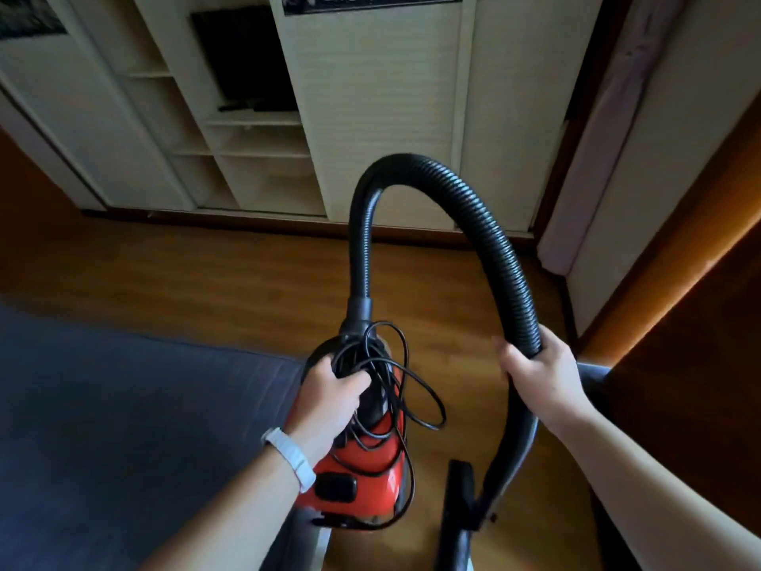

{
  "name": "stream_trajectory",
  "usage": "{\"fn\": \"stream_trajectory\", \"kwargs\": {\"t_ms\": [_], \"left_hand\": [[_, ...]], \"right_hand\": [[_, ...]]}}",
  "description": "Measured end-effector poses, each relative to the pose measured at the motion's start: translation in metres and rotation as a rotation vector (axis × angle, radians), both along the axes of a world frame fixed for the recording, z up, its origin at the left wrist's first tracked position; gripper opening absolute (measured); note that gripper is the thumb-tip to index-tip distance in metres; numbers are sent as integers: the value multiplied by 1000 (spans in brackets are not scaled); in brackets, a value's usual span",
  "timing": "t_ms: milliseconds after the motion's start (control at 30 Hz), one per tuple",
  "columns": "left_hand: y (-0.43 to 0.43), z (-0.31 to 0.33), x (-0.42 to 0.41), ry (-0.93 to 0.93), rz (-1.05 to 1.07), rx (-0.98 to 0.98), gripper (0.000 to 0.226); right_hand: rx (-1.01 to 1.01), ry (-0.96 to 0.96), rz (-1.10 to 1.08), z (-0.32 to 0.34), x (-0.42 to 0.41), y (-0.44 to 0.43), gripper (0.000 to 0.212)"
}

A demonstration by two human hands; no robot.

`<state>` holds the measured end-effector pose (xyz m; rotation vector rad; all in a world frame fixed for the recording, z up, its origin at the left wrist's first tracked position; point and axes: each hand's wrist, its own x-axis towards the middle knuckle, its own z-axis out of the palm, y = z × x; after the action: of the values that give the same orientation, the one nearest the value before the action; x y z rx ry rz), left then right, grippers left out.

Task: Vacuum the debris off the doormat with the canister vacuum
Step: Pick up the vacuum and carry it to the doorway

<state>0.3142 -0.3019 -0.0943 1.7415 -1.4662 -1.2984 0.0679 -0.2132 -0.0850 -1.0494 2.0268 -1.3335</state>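
A red canister vacuum [370, 459] hangs in front of me above the wooden floor, with its black power cord [395, 389] bundled loosely on top. My left hand [329, 397] grips the handle and the cord bundle on the canister's top. A ribbed black hose [465, 208] arches up from the canister's front and down to my right hand [539, 377], which is closed around it. Below that hand the black wand [514, 459] runs down to the floor nozzle [461, 508]. No doormat is in view.
A dark blue mattress or sofa surface [123, 426] fills the lower left. Cream sliding wardrobe doors and open shelves [255, 138] stand ahead. A wooden door and frame [679, 302] are at the right. Bare wooden floor [247, 274] lies between.
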Motion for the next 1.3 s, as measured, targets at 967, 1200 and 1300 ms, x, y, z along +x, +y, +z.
{"fn": "stream_trajectory", "kwargs": {"t_ms": [967, 1200, 1300], "left_hand": [[-462, 14, -158, 231, -93, -10, 8], [-556, 16, -170, 205, -50, -41, 10], [-596, 6, -176, 185, -21, -18, 13]], "right_hand": [[10, 44, -47, 27, -121, -438, 23], [-9, 19, 30, 26, -142, -542, 19], [-15, -39, 92, 15, -157, -594, 15]]}}
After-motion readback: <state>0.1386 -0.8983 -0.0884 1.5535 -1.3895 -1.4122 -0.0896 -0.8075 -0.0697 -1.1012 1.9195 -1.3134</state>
